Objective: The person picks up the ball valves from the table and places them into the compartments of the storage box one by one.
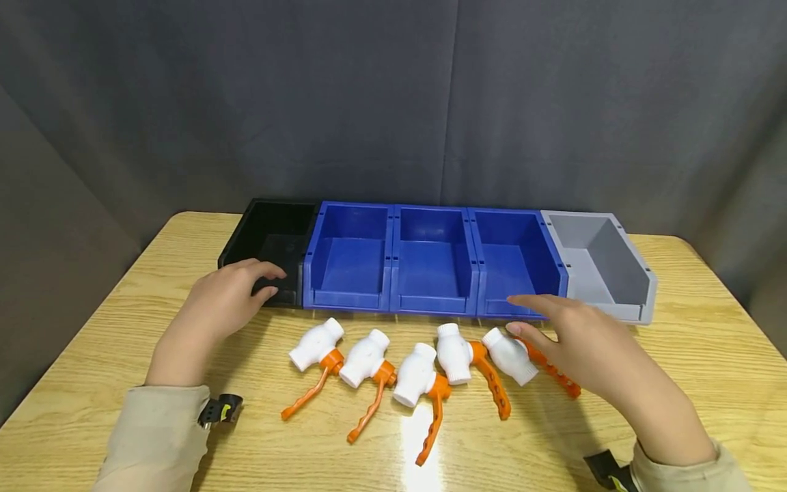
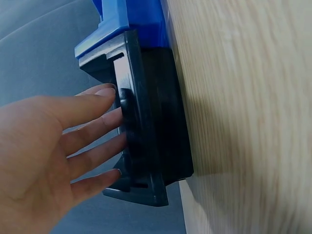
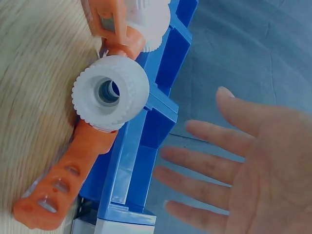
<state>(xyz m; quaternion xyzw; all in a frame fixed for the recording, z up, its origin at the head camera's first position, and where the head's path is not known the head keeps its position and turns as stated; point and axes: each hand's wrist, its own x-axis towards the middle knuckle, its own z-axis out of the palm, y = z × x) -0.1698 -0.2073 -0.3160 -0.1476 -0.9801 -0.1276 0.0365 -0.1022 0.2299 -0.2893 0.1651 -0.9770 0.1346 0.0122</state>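
Several white ball valves with orange lever handles lie in a row on the wooden table. My right hand (image 1: pixel 584 342) hovers over the rightmost ball valve (image 1: pixel 512 357), fingers spread and holding nothing. In the right wrist view that hand (image 3: pixel 234 170) is apart from the nearest valve (image 3: pixel 134 87). At the black bin (image 1: pixel 279 249) on the left, my left hand (image 1: pixel 224 297) has its fingers over the front lip. The left wrist view shows the left hand (image 2: pixel 63 146) with loosely bent fingers at the black bin's front edge (image 2: pixel 139 122), gripping nothing.
Three blue bins (image 1: pixel 433 301) stand side by side between the black bin and a grey bin (image 1: pixel 636 311) at the right end. A dark curtain (image 1: pixel 393 102) hangs behind the table (image 1: pixel 264 451). The valve handles point toward the table's near side.
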